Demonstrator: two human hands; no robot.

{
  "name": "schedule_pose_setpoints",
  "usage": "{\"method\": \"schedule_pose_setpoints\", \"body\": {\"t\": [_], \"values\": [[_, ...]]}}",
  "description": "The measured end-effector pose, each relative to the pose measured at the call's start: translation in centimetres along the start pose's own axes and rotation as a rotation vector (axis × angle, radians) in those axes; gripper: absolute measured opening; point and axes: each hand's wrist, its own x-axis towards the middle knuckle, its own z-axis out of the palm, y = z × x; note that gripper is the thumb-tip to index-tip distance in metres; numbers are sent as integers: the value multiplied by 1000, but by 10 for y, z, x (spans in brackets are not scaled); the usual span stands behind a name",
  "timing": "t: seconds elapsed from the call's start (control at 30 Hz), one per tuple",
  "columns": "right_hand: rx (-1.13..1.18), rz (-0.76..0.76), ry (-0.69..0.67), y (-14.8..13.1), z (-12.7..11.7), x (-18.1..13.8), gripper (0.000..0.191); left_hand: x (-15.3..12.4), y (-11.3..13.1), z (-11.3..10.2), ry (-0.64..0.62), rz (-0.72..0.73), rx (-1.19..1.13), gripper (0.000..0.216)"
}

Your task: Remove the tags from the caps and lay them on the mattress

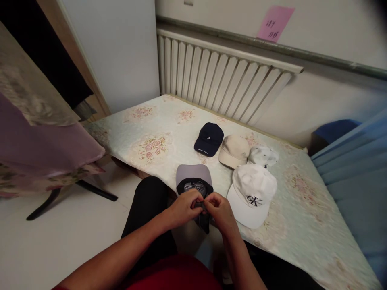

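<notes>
A grey cap (193,173) lies upturned at the near edge of the bed, its brim pointing away from me and its dark inside showing. My left hand (187,205) and my right hand (220,209) meet over its back end, with fingertips pinched on the cap's dark back strap. The buckle or fastener, if there is one, is hidden by my fingers. To the right of my hands sits a large white cap (254,193) with black letters. Behind it are a small white cap (263,155), a beige cap (234,151) and a navy cap (209,139).
The caps rest on a floral-covered bed (151,121). A white radiator (211,76) runs along the wall behind it. At left stands a chair (54,157) draped with cloth. A blue curtain (356,169) hangs at right, and a pink note (275,23) is on the wall.
</notes>
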Motion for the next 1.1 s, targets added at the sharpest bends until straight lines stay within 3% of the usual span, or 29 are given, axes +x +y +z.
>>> {"method": "schedule_pose_setpoints", "body": {"t": [0.4, 0.57, 0.73, 0.93, 1.1], "values": [[66, 17, -109, -6, -5, -5, 9, -3, 0, 0, 4, -45, 4, 8], [104, 96, -37, -1, -1, -2, 14, -4, 0, 2, -5, -45, 14, 10], [58, 103, -56, -2, -1, -2, 10, -6, -1, 4, -23, -37, 16, 11], [8, 63, -77, -5, -3, -2, 7, -5, -1, 5, -34, -41, 34, 10], [-103, -18, -5, 2, 0, -2, 6, -4, -3, 8, -21, -32, 34, 11]]}}
